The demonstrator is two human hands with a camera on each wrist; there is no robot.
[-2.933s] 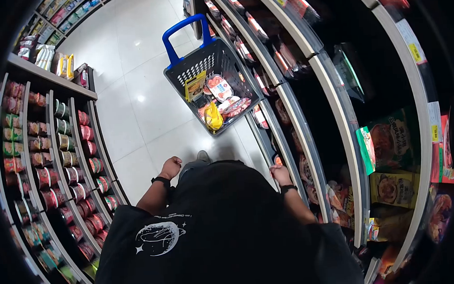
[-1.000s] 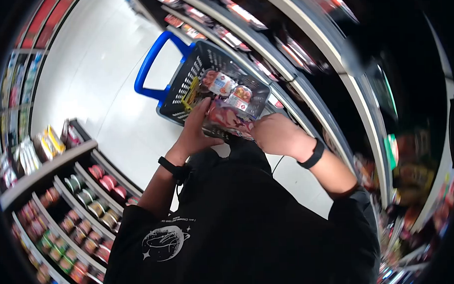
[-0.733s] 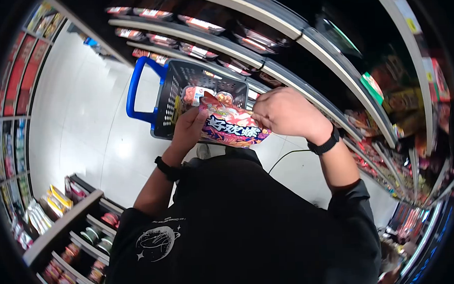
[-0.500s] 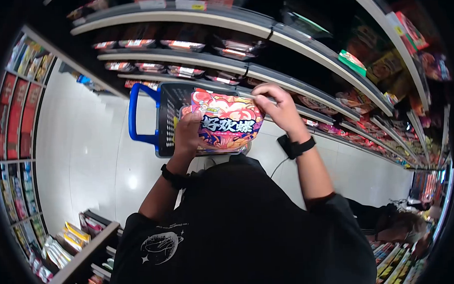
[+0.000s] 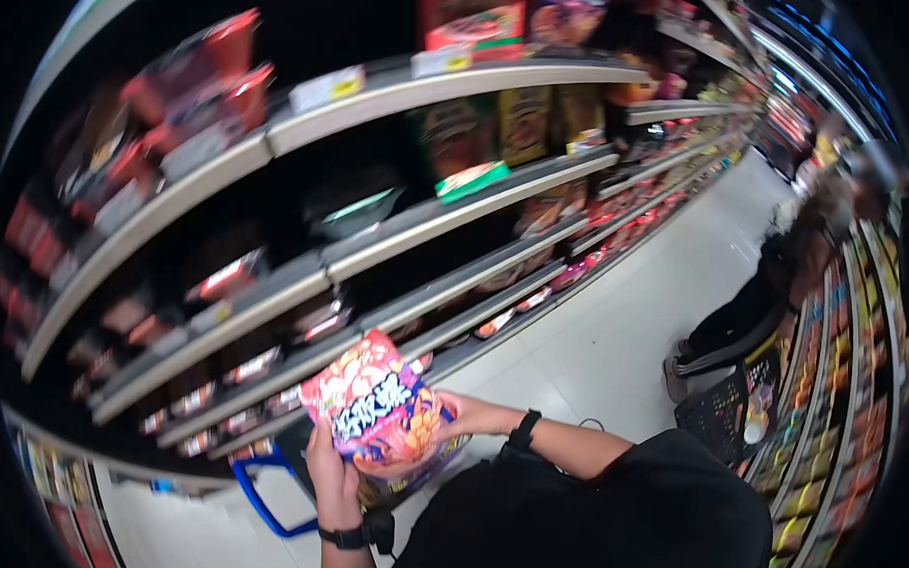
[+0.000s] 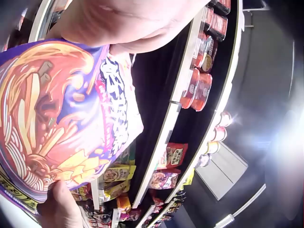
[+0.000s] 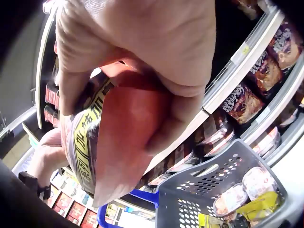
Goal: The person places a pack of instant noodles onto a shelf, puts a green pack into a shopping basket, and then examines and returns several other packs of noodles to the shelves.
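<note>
Both of my hands hold a bright noodle packet [image 5: 374, 407], pink and purple with large Chinese lettering and a noodle picture. My left hand [image 5: 333, 474] grips its left edge, and my right hand [image 5: 469, 416] holds its lower right side. In the left wrist view, the packet front [image 6: 52, 118] tilts sideways under my left hand [image 6: 128, 21]. The right wrist view gives the packet's plain red back [image 7: 126, 133] and a yellow lettered strip, with my right hand's [image 7: 137, 38] fingers and thumb around it. Below the packet stands a grey shopping basket [image 7: 183, 190] with a blue handle.
Inside the basket are meat-like trays [image 7: 231, 198] and a yellow packet [image 7: 259, 207]. Stocked shelves [image 5: 453, 229] run along the front. To the right, another person [image 5: 756, 309] stands in the aisle beside a dark basket [image 5: 715, 420] and more shelves [image 5: 830, 421].
The packet has come up out of the basket into both hands. The head view has swung right toward the shelves, and my right hand has shifted from the packet's top to its lower side.
</note>
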